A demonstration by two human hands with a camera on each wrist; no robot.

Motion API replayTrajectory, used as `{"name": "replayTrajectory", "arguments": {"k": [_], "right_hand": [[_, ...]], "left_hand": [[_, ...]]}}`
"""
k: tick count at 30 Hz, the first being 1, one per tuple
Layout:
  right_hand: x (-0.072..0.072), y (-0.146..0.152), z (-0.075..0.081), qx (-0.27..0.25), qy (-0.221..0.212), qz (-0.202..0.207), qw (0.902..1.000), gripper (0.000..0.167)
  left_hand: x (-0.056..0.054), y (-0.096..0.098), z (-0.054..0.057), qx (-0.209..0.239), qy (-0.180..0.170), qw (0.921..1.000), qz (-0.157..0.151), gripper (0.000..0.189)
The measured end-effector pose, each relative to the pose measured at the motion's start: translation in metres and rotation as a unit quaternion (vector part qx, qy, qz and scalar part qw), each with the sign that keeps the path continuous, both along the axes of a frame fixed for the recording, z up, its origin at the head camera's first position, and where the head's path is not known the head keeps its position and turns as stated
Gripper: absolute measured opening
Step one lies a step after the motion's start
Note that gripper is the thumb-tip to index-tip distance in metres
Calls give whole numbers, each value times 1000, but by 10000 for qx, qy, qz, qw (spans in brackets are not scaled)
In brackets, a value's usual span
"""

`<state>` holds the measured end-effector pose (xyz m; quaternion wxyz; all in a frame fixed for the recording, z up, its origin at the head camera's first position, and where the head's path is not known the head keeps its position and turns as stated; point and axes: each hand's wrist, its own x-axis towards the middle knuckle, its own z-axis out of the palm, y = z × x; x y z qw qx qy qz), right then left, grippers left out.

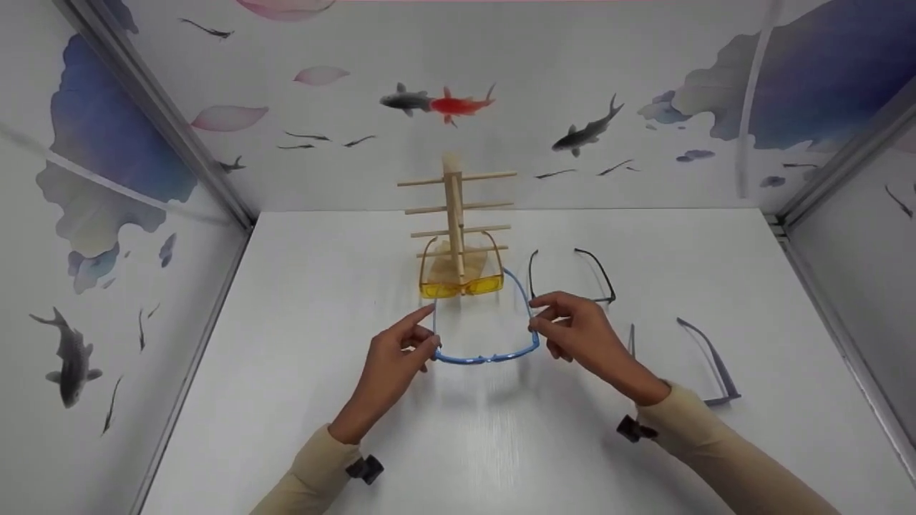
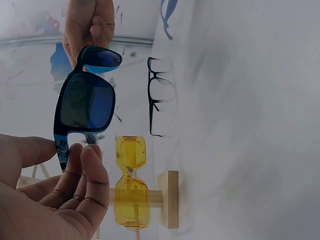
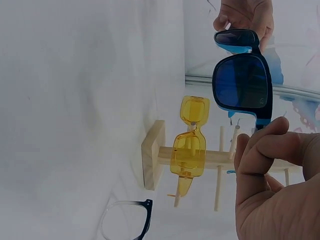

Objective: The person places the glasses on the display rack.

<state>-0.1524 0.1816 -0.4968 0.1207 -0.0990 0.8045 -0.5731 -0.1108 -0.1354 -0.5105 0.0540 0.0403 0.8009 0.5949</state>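
Between my two hands hangs a pair of blue sunglasses (image 1: 487, 358) with dark lenses, raised over the table, its arms pointing away toward the wooden rack. My left hand (image 1: 397, 350) pinches it near the left hinge with thumb and fingers. At the opposite hinge, my right hand (image 1: 576, 329) pinches the other arm; the right wrist view shows thumb and fingers closed on the temple beside the lens (image 3: 242, 81). Yellow glasses (image 1: 463, 287) sit on the lowest peg level of the wooden rack (image 1: 454, 214), just beyond the blue pair.
Black-framed glasses (image 1: 608, 279) lie on the white table (image 1: 300, 286) right of the rack, behind my right hand. Grey-blue glasses (image 1: 719, 365) lie farther right, partly hidden by my right arm. Higher rack pegs (image 1: 490, 175) stick out both sides. Printed panels (image 1: 322, 164) wall the table.
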Motion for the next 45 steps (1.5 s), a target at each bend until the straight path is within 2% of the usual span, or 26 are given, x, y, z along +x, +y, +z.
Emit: {"name": "replayTrajectory", "arguments": {"k": [6, 19, 35, 42, 45], "right_hand": [[-11, -5, 6, -70, 101, -11, 9999, 31], [-32, -14, 9, -76, 108, 51, 9999, 31], [-47, -23, 12, -81, 226, 35, 9997, 31], [-55, -24, 12, -251, 279, 39, 9993, 31], [-58, -24, 13, -269, 266, 39, 9993, 31]], "left_hand": [[-13, -4, 6, 28, 97, 9999, 79, 56], [-35, -11, 10, -80, 125, 9997, 208, 53], [-50, -17, 14, -164, 191, 9995, 212, 54], [-57, -21, 18, 98, 366, 9992, 127, 53], [-60, -22, 17, 115, 340, 9992, 146, 53]]}}
